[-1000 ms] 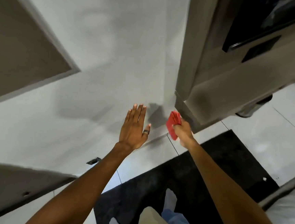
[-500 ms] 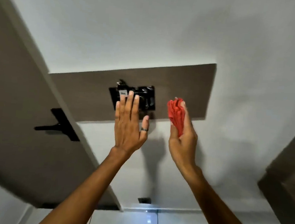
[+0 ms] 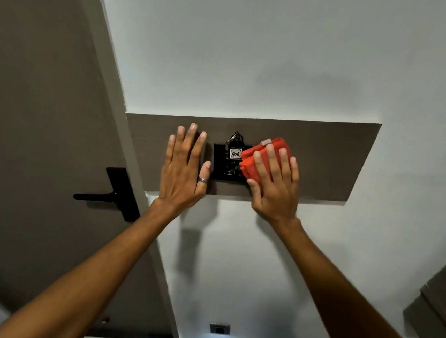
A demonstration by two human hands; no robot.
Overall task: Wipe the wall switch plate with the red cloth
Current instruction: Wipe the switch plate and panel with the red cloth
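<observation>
A black switch plate (image 3: 223, 166) sits on a brown wall panel (image 3: 325, 156), with a key tag marked 406 (image 3: 235, 153) hanging in it. My right hand (image 3: 275, 185) presses a folded red cloth (image 3: 260, 158) flat against the plate's right part, which the cloth hides. My left hand (image 3: 184, 170) lies flat on the panel just left of the plate, fingers spread, holding nothing; a ring is on its thumb.
A brown door (image 3: 37, 125) with a black lever handle (image 3: 111, 195) stands at the left. A small wall socket (image 3: 220, 329) sits low near the floor. A cabinet corner (image 3: 439, 303) juts in at the lower right.
My right hand has gone from holding the cloth off the wall to pressing it onto the switch plate. My left hand slid left off the plate. The view moved closer.
</observation>
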